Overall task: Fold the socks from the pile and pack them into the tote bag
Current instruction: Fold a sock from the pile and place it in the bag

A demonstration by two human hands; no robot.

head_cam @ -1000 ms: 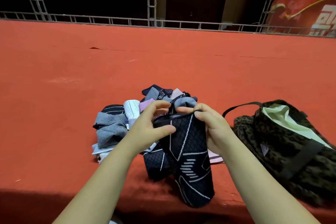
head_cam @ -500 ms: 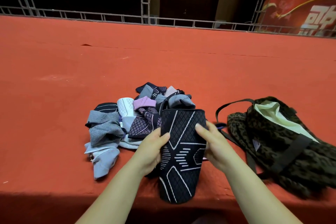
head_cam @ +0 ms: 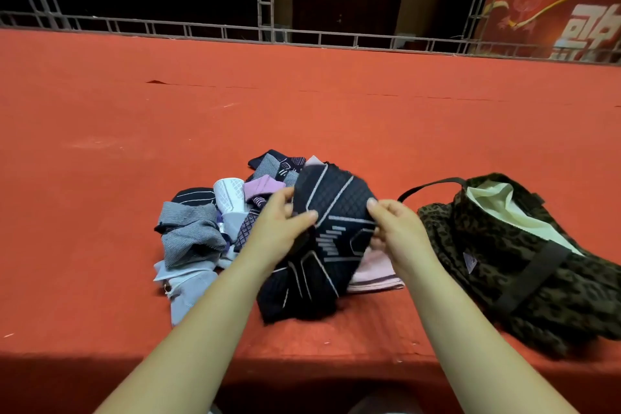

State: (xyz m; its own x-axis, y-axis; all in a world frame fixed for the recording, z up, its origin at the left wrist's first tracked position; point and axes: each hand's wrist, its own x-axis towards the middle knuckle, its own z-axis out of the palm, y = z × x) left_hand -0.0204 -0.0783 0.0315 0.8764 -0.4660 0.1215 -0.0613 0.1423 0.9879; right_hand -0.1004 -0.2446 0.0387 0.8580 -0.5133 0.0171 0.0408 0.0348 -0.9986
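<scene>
A black sock pair with pale line pattern [head_cam: 331, 208] is bent over in front of me. My left hand [head_cam: 280, 223] pinches its left edge and my right hand [head_cam: 391, 222] pinches its right edge, the upper half tilted away over the pile. The sock pile [head_cam: 215, 222] of grey, white, purple and dark socks lies just left of my hands on the red surface. A pink sock [head_cam: 374, 270] lies flat under the black pair. The leopard-print tote bag [head_cam: 504, 255] lies on its side to the right, its mouth showing a pale lining [head_cam: 504, 208].
The red felt-covered table [head_cam: 302, 104] stretches far back and to both sides. Its front edge runs just below my forearms. A metal truss rail [head_cam: 268, 33] lines the far edge, with a red banner [head_cam: 551, 20] at the back right.
The black pair hung upright from my fingers, was laid flat toward me, and now its top half is lifted and bent back over the pile. Both hands have moved up along its edges.
</scene>
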